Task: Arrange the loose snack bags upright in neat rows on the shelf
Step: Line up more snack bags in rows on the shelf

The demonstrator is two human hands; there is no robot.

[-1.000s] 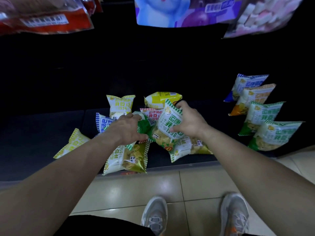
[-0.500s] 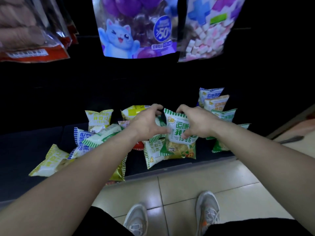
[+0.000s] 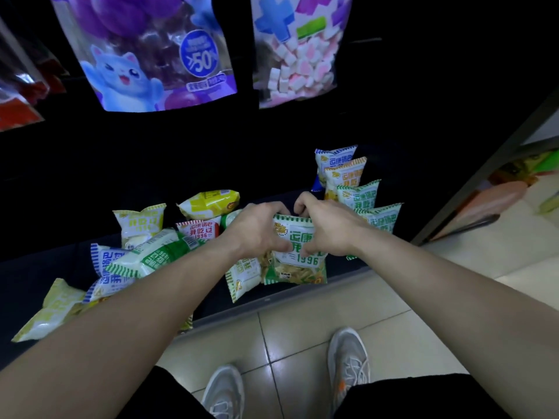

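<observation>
Gripping the green snack bag by its upper sides, left hand and right hand each curled round one side with thumbs on the printed face, held it upright at the front of the shelf, just left of a row of four upright bags. Had a heap of loose bags lying flat or tilted further left, partly behind the left forearm.

Overhead hang a purple cat-printed bag and a bag of pink-and-white cubes — below, grey sneakers on pale floor tiles.
</observation>
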